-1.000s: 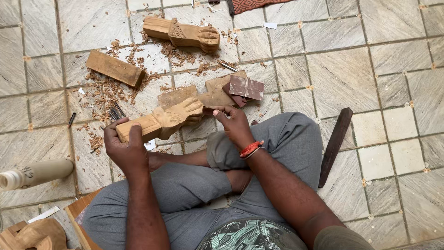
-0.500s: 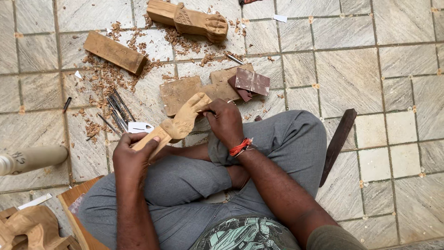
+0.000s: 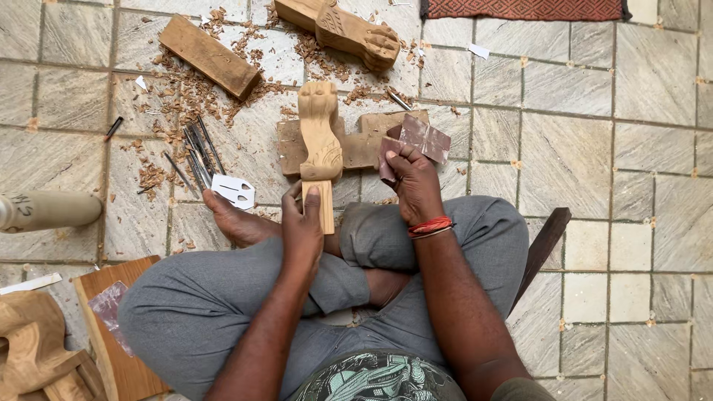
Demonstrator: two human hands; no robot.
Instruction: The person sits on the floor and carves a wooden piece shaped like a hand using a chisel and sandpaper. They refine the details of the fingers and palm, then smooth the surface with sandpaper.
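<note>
I sit cross-legged on a tiled floor. My left hand (image 3: 303,223) grips the square end of a carved wooden leg with a paw-shaped foot (image 3: 319,134), which points straight away from me. My right hand (image 3: 416,182), with red bands on the wrist, pinches a folded piece of reddish-brown sandpaper (image 3: 420,137) just right of the carving. Under the carving lies a flat wooden board (image 3: 364,145).
A second carved paw leg (image 3: 349,28) and a plain wood block (image 3: 209,56) lie farther off among wood shavings. Several chisels (image 3: 197,152) and a white paper template (image 3: 233,191) sit at left. A dark wooden stick (image 3: 544,245) lies by my right knee; more carved wood (image 3: 33,349) at bottom left.
My left hand has swung the carved leg from lying sideways to pointing straight away from me. My right hand has picked up the sandpaper and holds it beside the carving.
</note>
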